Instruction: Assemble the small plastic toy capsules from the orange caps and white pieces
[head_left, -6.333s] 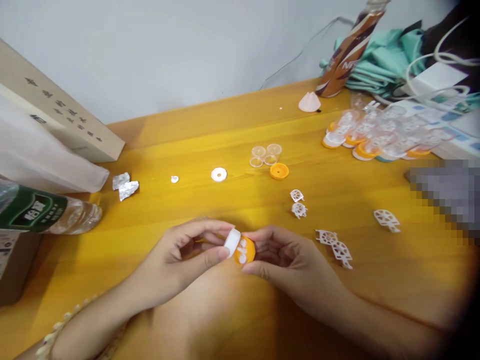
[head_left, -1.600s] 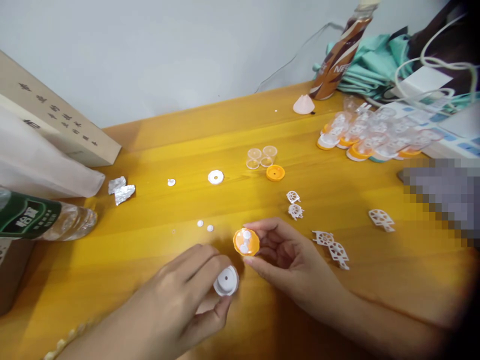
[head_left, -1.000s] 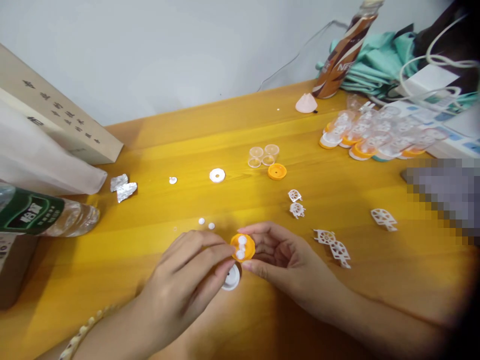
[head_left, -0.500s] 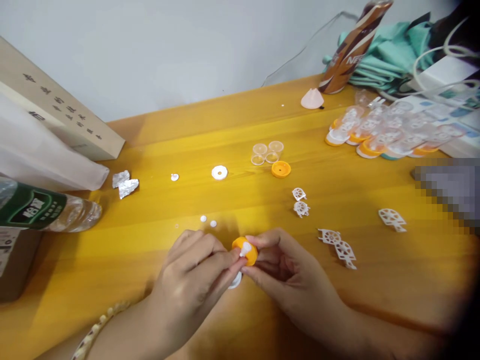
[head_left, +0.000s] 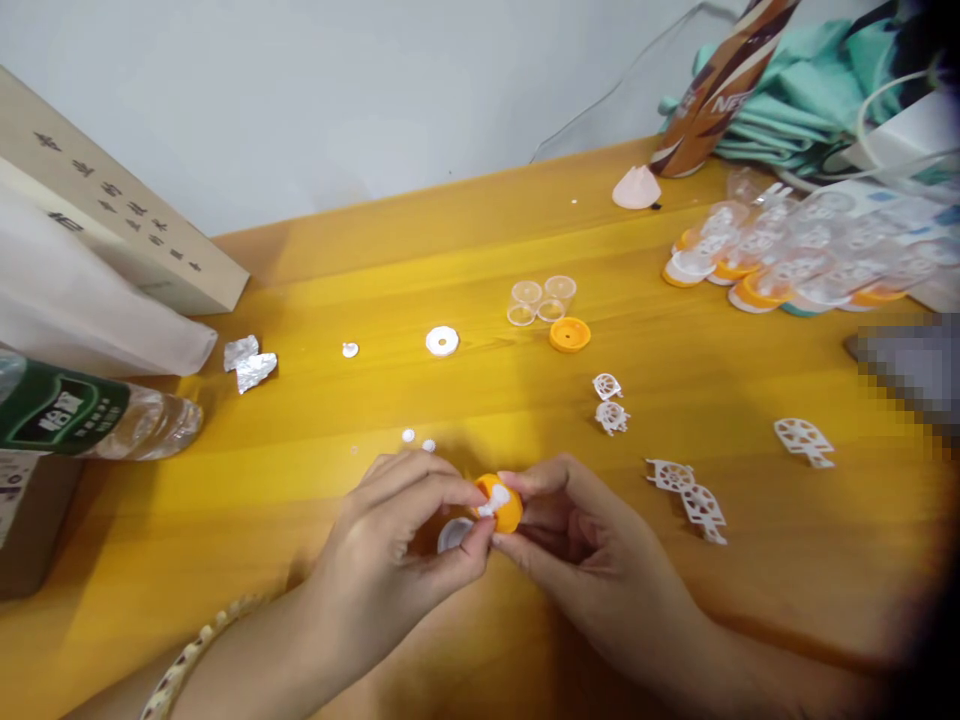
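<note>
My right hand (head_left: pixel 592 530) grips a round orange cap (head_left: pixel 511 514) by its edge, thumb below and fingers above. Against the cap's face, my left hand (head_left: pixel 405 530) pinches a small white plastic piece (head_left: pixel 495 499) between thumb and forefinger. Behind the left thumb, a white round part (head_left: pixel 452 535) shows partly on the table. Two tiny white gears (head_left: pixel 428 445) lie just beyond the left hand. Farther off are a white scalloped disc (head_left: pixel 442 341), a second orange cap (head_left: pixel 570 335) and clear plastic cups (head_left: pixel 526 302).
White lattice wheel pieces (head_left: pixel 701 508) lie right of my hands. Several capped clear containers (head_left: pixel 810 255) stand at the back right, by a brown can (head_left: pixel 720 90) and a pink cone (head_left: pixel 637 188). At left are foil scraps (head_left: pixel 256 371), a water bottle (head_left: pixel 97 410) and a tall box (head_left: pixel 135 210).
My left thumb has shifted lower and bent away from the forefinger, with more of the white round part showing between them. The view has shifted slightly; the cap stays in my right hand.
</note>
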